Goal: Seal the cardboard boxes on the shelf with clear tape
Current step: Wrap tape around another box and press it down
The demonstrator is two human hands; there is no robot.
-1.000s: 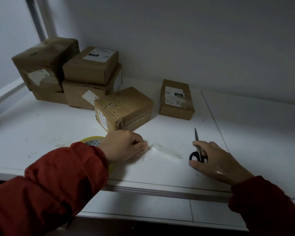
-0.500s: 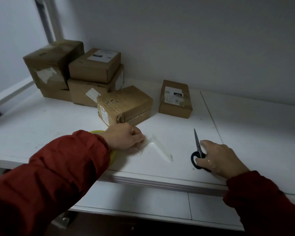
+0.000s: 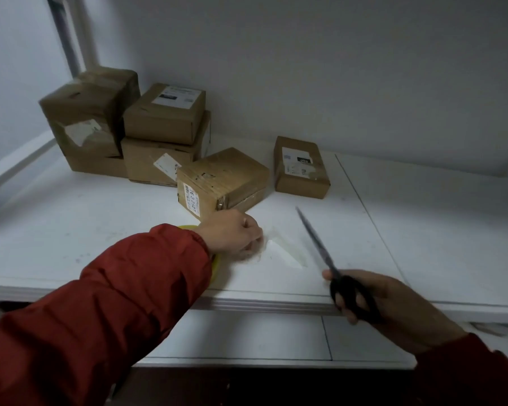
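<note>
Clear tape (image 3: 288,254) lies as a loose strip on the white shelf (image 3: 71,244), near its front edge. Nearest, the right hand (image 3: 393,306) has its fingers wrapped through the black handles of the scissors (image 3: 351,297), whose blurred blades point up-left beside the strip. The left hand (image 3: 232,235), fingers curled tight, grips the strip's crumpled end. A yellow tape roll (image 3: 216,266) peeks from under its red sleeve (image 3: 115,303). Just behind stands a cardboard box (image 3: 226,177) with a side label starting "76"; the rest is unclear. Right of it lies a labelled box (image 3: 301,171), and four stacked boxes (image 3: 165,115) fill the back left.
</note>
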